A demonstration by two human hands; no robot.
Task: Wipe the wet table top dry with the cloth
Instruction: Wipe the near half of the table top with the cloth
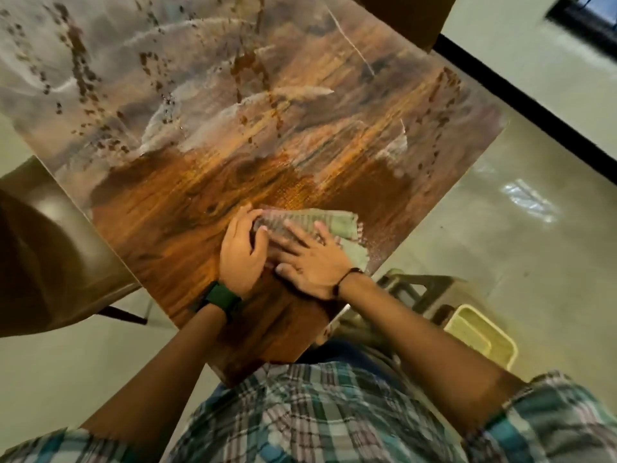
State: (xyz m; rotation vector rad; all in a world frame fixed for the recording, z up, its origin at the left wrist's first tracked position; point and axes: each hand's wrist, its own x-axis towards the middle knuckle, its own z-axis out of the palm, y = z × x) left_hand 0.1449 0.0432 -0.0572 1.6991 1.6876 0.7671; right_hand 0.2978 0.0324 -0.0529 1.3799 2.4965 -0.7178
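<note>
A brown wood-grain table top (187,208) fills the middle of the view. Its far half shines with wet streaks and dark droplets; the near half looks darker and dry. A folded pale green striped cloth (310,222) lies near the table's right edge. My left hand (242,248), with a green watch on the wrist, rests on the cloth's left end with its fingers bent over it. My right hand (310,262) lies flat on the cloth with fingers spread, pressing it down. The two hands touch each other. Much of the cloth is hidden beneath them.
A brown chair (43,248) stands at the table's left side. To the right, below the table edge, are a dark stool (420,292) and a pale basket (480,335) on the light floor. A black-framed wall edge (534,108) runs along the far right.
</note>
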